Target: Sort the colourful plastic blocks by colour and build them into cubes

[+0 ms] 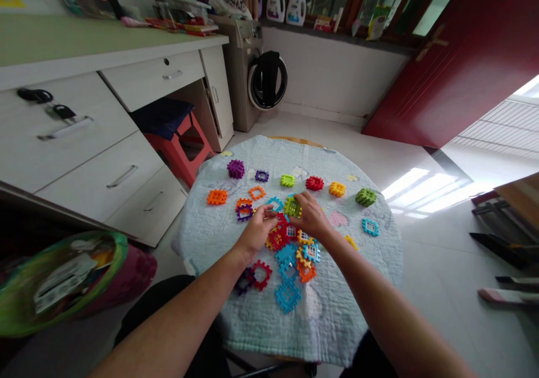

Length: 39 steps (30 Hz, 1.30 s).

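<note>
My right hand (311, 216) grips a light green interlocking building block (292, 207) between thumb and fingers, above the middle of the pile. My left hand (256, 231) is closed, fingers bent together at the pile's left side, beside red notched blocks (278, 236); anything in its fingertips is hidden. A blue block (275, 203) lies just beyond the left fingers. Below the hands are loose blue blocks (288, 295), an orange block (306, 272) and a blue piece with a white window insert (311, 252). A red frame block (261, 275) lies near my left forearm.
On the round cloth-covered table (337, 310), purple (236, 169), orange (217, 197), red (314, 183), yellow (337, 189) and dark green (366, 197) blocks sit around the far side. A bin (122, 277) and a red stool (181, 147) stand left.
</note>
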{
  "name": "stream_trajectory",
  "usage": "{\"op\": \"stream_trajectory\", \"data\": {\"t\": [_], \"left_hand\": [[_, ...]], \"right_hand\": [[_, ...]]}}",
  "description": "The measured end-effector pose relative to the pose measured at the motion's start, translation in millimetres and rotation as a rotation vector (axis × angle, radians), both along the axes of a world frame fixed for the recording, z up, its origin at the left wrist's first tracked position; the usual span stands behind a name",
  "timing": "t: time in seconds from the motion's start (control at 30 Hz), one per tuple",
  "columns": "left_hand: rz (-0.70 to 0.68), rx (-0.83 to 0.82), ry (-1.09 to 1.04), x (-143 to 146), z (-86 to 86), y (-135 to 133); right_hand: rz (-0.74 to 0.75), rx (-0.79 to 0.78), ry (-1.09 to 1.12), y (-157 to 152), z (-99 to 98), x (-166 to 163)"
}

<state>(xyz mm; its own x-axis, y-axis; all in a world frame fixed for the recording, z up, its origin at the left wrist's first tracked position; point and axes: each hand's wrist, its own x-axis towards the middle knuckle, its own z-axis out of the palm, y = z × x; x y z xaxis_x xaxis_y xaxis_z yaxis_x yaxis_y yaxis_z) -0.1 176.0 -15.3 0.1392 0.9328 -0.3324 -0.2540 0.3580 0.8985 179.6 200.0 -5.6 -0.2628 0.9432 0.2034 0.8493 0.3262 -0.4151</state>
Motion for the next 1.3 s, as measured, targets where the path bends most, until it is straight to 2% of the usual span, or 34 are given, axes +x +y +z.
{"op": "stream_trajectory", "data": {"t": [0.13, 0.27, 0.43, 0.6, 0.83, 1.0, 1.13, 1.23, 1.3], "left_hand": [[0.113, -0.032, -0.027, -12, 7.1, 13], [0.146, -0.026, -0.019, -19, 10.7, 22], [0.146, -0.018, -0.023, -26, 14.5, 28], [0.16, -0.012, -0.063, -29, 15.3, 30], [0.183, -0.031, -0.083, -31, 15.7, 32], [0.211, -0.038, -0.062, -33, 17.7, 35], [0.234, -0.01, -0.051, -35, 19.1, 36], [0.257, 0.042, -0.029, -36, 21.2, 37], [0.264, 0.083, -0.003, -38, 22.1, 38]], "right_hand": [[-0.116, -0.047, -0.147, 68, -1.7, 11], [-0.13, -0.134, -0.27, 118, -11.8, 11], [-0.092, -0.17, -0.342, 149, -18.1, 12], [-0.05, -0.219, -0.431, 162, -18.8, 11], [-0.055, -0.26, -0.445, 163, -27.2, 6], [-0.092, -0.177, -0.346, 149, -24.0, 12], [-0.158, -0.071, -0.215, 118, -10.2, 29], [-0.201, -0.051, -0.137, 79, 5.9, 47], [-0.174, -0.067, -0.114, 46, 18.9, 55]]}}
